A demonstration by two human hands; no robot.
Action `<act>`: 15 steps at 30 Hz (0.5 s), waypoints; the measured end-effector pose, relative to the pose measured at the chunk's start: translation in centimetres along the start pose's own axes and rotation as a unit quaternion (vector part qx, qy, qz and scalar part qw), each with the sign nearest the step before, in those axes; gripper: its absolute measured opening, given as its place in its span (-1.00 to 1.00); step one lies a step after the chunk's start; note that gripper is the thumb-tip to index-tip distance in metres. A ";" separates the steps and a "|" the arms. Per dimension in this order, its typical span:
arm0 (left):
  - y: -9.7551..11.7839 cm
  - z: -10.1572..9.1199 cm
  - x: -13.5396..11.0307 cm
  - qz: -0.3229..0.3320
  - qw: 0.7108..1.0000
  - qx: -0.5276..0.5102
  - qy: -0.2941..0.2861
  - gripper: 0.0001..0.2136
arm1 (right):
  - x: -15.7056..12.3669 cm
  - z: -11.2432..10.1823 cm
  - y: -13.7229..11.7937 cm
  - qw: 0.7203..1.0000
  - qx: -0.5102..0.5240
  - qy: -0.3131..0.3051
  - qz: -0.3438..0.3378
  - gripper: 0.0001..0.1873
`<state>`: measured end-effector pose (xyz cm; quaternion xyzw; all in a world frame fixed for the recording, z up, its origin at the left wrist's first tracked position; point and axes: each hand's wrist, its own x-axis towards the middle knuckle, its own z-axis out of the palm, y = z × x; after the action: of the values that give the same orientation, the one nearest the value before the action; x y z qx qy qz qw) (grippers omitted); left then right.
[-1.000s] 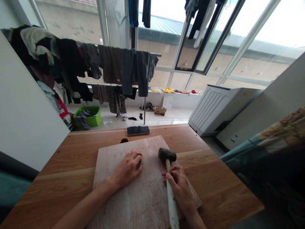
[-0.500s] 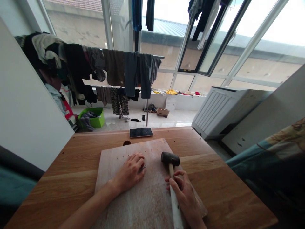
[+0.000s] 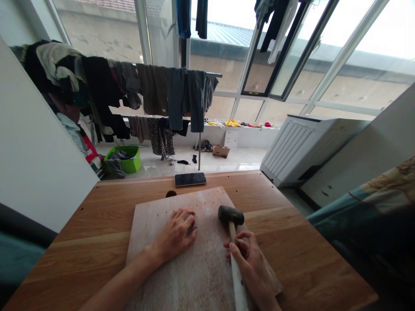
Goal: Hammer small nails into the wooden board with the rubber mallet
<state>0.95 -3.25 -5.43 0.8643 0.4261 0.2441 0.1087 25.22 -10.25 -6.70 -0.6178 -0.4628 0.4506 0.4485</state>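
Note:
My right hand (image 3: 251, 261) is wrapped loosely around the pale handle of a rubber mallet (image 3: 231, 215). The mallet's black head points away from me, over the right part of a worn wooden board (image 3: 204, 272). On the board's middle rests my left hand (image 3: 178, 231), its fingers curled inward. A small shiny metal piece (image 3: 193, 227) peeks out between thumb and fingers; most of it is hidden, so its kind is unclear. A row of small dark holes or marks runs across the board's far part.
The board lies on a wood-grain table (image 3: 292, 250). Beyond it are a phone (image 3: 190, 179) and a small dark round object (image 3: 170, 194). Past the table stand a clothes rack (image 3: 199, 151), a green basket (image 3: 131, 164) and a white cabinet-like unit (image 3: 292, 147).
The view has shifted very slightly. Both hands, the mallet and the board keep the same places relative to each other.

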 end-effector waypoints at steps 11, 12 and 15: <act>-0.4 0.5 -0.1 -0.003 0.999 -0.025 -0.023 -0.88 | 1.5 -1.5 -2.0 0.988 0.068 -0.113 0.082 -0.56; -0.3 0.6 -0.1 0.003 0.999 -0.027 -0.038 -0.81 | 1.6 -1.6 -2.1 0.987 0.066 -0.122 0.086 -0.59; 0.2 1.0 0.2 0.018 0.997 -0.020 -0.071 -0.57 | 1.8 -1.7 -2.1 0.983 0.080 -0.136 0.096 -0.61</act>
<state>1.72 -3.17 -6.18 0.8846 0.3967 0.1927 0.1515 26.81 -8.33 -4.64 -0.5545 -0.4200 0.6071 0.3840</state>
